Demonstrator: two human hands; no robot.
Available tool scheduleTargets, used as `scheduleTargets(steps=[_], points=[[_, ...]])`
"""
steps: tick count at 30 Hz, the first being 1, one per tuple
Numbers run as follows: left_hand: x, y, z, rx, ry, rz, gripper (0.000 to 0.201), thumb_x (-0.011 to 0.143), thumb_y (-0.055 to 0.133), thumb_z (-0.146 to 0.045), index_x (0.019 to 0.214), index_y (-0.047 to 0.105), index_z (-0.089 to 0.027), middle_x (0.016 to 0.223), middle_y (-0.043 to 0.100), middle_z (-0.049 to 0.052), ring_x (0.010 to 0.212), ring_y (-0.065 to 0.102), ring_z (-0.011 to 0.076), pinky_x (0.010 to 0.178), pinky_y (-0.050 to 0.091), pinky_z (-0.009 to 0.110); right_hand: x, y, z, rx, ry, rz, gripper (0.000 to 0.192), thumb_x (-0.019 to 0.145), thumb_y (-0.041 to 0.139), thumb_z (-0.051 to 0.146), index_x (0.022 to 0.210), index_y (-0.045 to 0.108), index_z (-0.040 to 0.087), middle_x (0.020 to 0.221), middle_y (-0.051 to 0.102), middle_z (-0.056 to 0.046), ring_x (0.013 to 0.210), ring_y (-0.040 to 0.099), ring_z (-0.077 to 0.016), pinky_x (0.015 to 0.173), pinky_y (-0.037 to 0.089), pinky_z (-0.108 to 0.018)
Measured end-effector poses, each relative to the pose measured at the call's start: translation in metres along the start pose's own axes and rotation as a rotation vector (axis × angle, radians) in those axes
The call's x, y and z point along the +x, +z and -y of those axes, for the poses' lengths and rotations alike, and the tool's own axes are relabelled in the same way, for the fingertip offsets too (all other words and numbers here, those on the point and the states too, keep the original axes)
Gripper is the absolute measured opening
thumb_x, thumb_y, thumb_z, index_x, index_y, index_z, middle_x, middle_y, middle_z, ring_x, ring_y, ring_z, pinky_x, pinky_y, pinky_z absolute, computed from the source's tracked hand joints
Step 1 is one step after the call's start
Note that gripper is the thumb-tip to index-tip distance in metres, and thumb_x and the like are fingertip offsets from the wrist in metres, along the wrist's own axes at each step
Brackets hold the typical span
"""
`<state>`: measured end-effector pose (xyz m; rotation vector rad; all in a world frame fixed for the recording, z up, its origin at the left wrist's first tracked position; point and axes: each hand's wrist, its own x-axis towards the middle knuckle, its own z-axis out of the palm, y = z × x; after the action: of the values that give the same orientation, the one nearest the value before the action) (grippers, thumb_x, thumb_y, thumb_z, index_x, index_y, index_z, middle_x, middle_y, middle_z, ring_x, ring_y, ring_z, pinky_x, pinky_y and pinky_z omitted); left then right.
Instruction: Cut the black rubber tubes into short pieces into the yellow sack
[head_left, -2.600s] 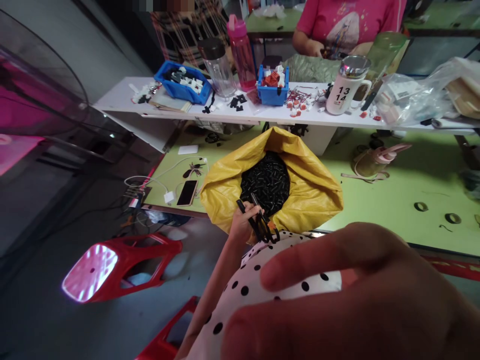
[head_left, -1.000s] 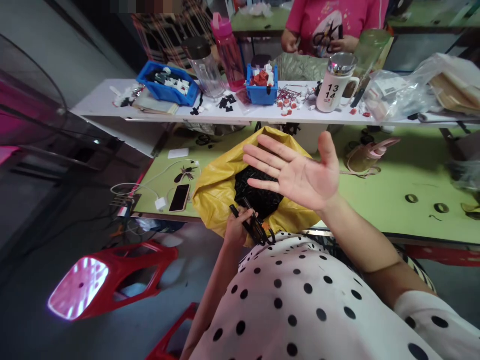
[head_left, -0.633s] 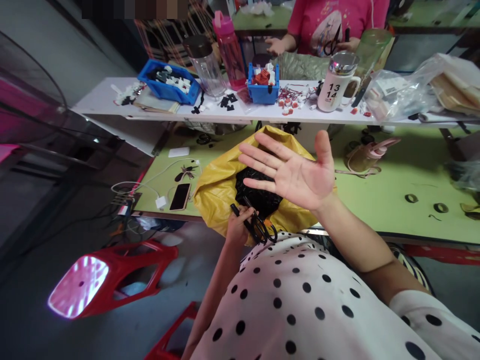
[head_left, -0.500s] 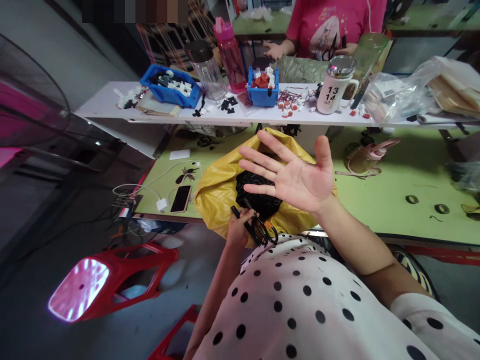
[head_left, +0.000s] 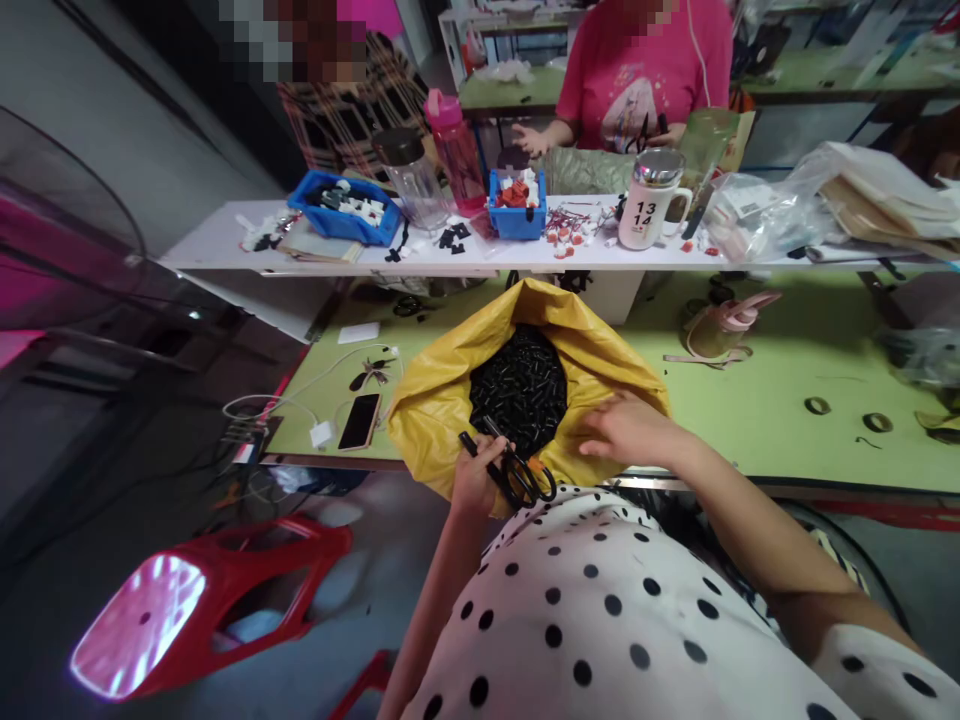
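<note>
A yellow bag (head_left: 439,390) stands at the front of the green table, its mouth spread wide and its rim folded outward. Inside it lies a heap of small black tube-like pieces (head_left: 525,385). My left hand (head_left: 476,475), at the bag's near left edge, is closed on a coiled black cable (head_left: 529,480) with stick-like ends pointing up and an orange bit on its loops. On the right side of the bag rests my right hand (head_left: 630,428), palm down and fingers stretched over the yellow rim, with nothing seen in it.
A white shelf (head_left: 300,262) crosses behind the bag, bearing blue bins (head_left: 517,222), bottles and a mug (head_left: 651,205). A phone (head_left: 360,421) and keys lie left, a pink-topped bottle (head_left: 724,325) right. Red stools (head_left: 277,570) stand lower left; two people sit opposite.
My right hand has turned from palm up above the bag to palm down, dropping onto its right rim. The black pieces now show fully. My left hand keeps the cable.
</note>
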<state>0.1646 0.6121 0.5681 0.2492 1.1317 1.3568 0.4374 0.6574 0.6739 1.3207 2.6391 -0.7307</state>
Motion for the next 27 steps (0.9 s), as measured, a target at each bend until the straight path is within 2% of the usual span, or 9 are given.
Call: scheduleTargets(steps=[2,4,7,10,16,19,21,24,27], points=[[0.000,0.000,0.000,-0.007,-0.013,-0.006,0.072,0.050,0.104,-0.023,0.071,0.035,-0.021,0.065,0.055,-0.010,0.068,0.065,0.0093,0.080,0.058,0.027,-0.027,0.036,-0.017,0.216,0.145,-0.029,0.048,0.106,0.052,0.054,0.087,0.075,0.017,0.084,0.077,-0.014,0.079,0.072,-0.0288,0.081,0.057,-0.044],[0.001,0.000,0.000,-0.007,-0.023,-0.009,0.072,0.050,0.104,-0.024,0.072,0.035,-0.021,0.066,0.056,-0.010,0.068,0.066,0.0096,0.079,0.058,0.027,-0.054,0.078,-0.023,0.536,0.292,-0.208,0.063,0.100,0.050,0.072,0.062,0.057,0.022,0.060,0.063,-0.006,0.059,0.058,-0.0215,0.063,0.048,-0.036],[0.003,-0.001,0.000,0.006,-0.041,-0.002,0.072,0.051,0.104,-0.024,0.072,0.036,-0.021,0.067,0.058,-0.009,0.070,0.067,0.0105,0.079,0.059,0.027,-0.078,0.135,-0.017,1.025,0.664,-0.517,0.078,0.085,0.051,0.096,0.051,0.034,0.028,0.041,0.037,0.000,0.042,0.035,-0.0159,0.045,0.029,-0.033],[0.005,0.000,-0.001,0.010,-0.059,0.009,0.071,0.050,0.105,-0.023,0.070,0.037,-0.021,0.067,0.059,-0.008,0.069,0.066,0.0100,0.081,0.060,0.028,-0.078,0.153,-0.011,1.327,0.841,-0.733,0.081,0.081,0.056,0.096,0.047,0.028,0.029,0.039,0.025,0.004,0.038,0.023,-0.0112,0.041,0.019,-0.031],[0.003,0.003,-0.003,0.049,-0.090,0.026,0.070,0.051,0.105,-0.023,0.068,0.037,-0.021,0.066,0.058,-0.008,0.070,0.068,0.0117,0.075,0.059,0.027,-0.083,0.086,-0.034,1.344,0.676,-1.297,0.073,0.063,0.100,0.053,0.057,0.033,0.022,0.051,0.031,0.010,0.046,0.030,-0.0048,0.042,0.028,-0.019],[0.003,0.004,-0.003,0.043,-0.081,0.012,0.070,0.050,0.105,-0.022,0.068,0.038,-0.021,0.065,0.055,-0.009,0.068,0.066,0.0101,0.079,0.060,0.027,-0.107,0.044,-0.047,1.337,0.558,-1.315,0.056,0.056,0.104,0.037,0.090,0.062,0.024,0.087,0.064,0.003,0.059,0.053,-0.0084,0.043,0.041,-0.018],[0.002,0.005,-0.003,0.041,-0.088,0.015,0.072,0.049,0.106,-0.023,0.069,0.037,-0.021,0.065,0.055,-0.009,0.068,0.066,0.0096,0.078,0.059,0.025,-0.123,0.025,-0.055,1.370,0.562,-1.311,0.060,0.062,0.102,0.044,0.108,0.068,0.027,0.107,0.069,-0.002,0.063,0.059,-0.0099,0.042,0.045,-0.019],[0.002,0.005,-0.003,0.046,-0.098,0.035,0.072,0.051,0.106,-0.024,0.070,0.037,-0.021,0.065,0.056,-0.009,0.069,0.067,0.0103,0.074,0.058,0.024,-0.140,0.007,-0.064,1.456,0.584,-1.454,0.055,0.070,0.094,0.069,0.081,0.066,0.023,0.077,0.058,-0.001,0.050,0.043,-0.0074,0.035,0.030,-0.018],[0.000,0.006,-0.003,0.053,-0.092,0.031,0.072,0.051,0.105,-0.025,0.070,0.036,-0.021,0.066,0.057,-0.009,0.069,0.068,0.0105,0.073,0.058,0.025,-0.148,-0.006,-0.066,1.467,0.473,-1.515,0.062,0.067,0.088,0.084,0.071,0.067,0.026,0.081,0.064,-0.007,0.068,0.064,-0.0174,0.050,0.052,-0.026]])
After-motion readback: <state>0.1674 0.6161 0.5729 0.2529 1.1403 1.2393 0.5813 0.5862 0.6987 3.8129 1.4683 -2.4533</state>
